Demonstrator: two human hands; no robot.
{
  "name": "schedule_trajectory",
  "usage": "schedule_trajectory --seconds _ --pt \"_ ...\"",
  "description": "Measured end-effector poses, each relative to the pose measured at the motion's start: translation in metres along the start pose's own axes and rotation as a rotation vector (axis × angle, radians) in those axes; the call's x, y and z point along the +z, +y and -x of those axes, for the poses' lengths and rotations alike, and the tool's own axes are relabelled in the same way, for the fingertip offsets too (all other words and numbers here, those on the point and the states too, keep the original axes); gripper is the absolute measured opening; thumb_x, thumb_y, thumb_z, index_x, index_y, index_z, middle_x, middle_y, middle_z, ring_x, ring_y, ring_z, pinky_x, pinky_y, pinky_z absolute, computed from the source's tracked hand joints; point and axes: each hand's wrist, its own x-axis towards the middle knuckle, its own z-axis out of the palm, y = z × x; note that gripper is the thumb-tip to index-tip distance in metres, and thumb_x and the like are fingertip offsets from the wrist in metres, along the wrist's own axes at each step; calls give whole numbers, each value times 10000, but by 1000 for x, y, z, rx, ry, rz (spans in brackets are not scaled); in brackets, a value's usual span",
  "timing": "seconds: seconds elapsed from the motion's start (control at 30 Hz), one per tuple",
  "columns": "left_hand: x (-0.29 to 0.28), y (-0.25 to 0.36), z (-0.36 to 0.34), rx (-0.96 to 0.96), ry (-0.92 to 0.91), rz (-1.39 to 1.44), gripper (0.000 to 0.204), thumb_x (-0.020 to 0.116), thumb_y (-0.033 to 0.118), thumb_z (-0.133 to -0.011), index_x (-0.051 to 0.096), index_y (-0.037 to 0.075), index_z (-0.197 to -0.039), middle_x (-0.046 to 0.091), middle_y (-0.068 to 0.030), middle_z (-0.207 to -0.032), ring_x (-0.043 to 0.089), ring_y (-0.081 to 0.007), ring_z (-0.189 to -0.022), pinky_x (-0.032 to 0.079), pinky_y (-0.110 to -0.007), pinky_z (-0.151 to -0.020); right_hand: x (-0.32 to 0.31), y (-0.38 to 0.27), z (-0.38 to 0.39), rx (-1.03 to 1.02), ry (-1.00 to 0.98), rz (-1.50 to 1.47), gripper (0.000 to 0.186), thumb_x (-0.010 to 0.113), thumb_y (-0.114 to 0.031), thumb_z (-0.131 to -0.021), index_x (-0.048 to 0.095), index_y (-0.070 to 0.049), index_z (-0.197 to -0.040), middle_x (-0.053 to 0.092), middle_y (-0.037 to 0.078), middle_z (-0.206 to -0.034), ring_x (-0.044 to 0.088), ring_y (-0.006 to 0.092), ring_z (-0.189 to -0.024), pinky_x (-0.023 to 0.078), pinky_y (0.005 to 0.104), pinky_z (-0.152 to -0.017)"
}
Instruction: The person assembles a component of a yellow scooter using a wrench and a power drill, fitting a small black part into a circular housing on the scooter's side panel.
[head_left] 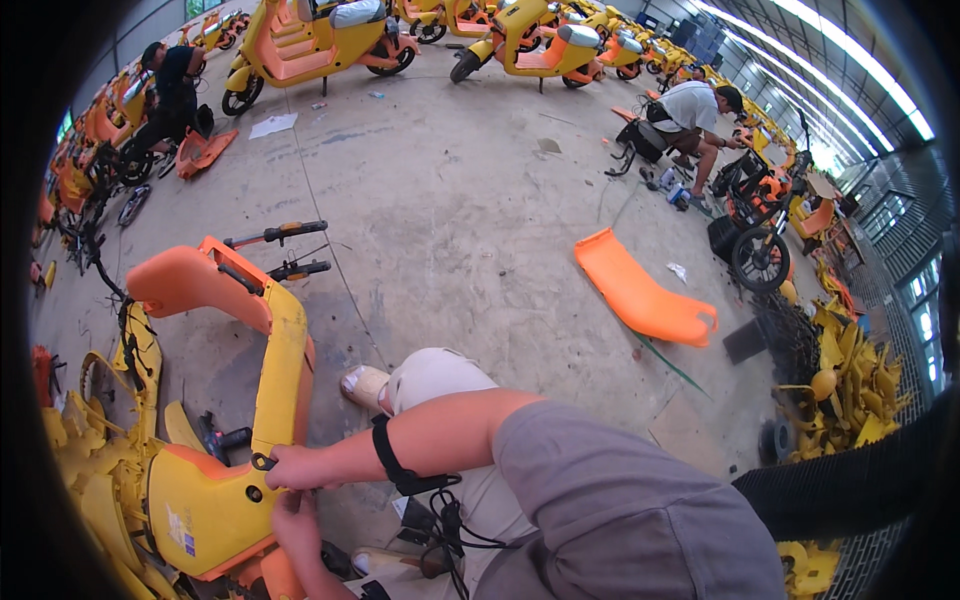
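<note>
A yellow and orange electric scooter (200, 500) is at my lower left, its orange front panel (205, 285) and handlebars (290, 232) toward the far side. My right hand (297, 467) reaches across to its yellow body, fingers closed by a small black ring-shaped piece (262, 462). Just below that piece is a dark round opening (254, 494) in the body. Close beneath the right hand, my left hand (293, 515) is bent against the body's edge; its fingertips are partly hidden. What either hand grips is too small to tell.
A loose orange panel (645, 290) lies on the floor ahead right. Yellow parts are piled at the right (850, 375). A dark tool (225, 437) lies behind the scooter. Two people work on scooters, one far left (175, 95), one far right (690, 110). Rows of scooters (320, 45) stand beyond.
</note>
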Motion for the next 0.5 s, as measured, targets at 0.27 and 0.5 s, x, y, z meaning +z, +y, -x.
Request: schedule_trajectory --seconds 0.27,0.5 --pt "-1 8 -4 47 -18 -141 212 664 47 -854 634 -119 -982 714 -143 -866 663 -150 -806 506 -305 -715 -6 -4 13 -21 -73 82 410 666 -173 -766 543 23 -1104 653 120 -855 628 192 -673 484 323 -547" --pt "-2 -3 -11 133 -31 -242 263 741 119 -805 652 -115 -888 690 -130 -705 635 -118 -687 495 -327 -603 -14 -7 17 25 -177 214 481 678 -180 -756 546 37 -1165 664 141 -913 652 210 -753 508 325 -621"
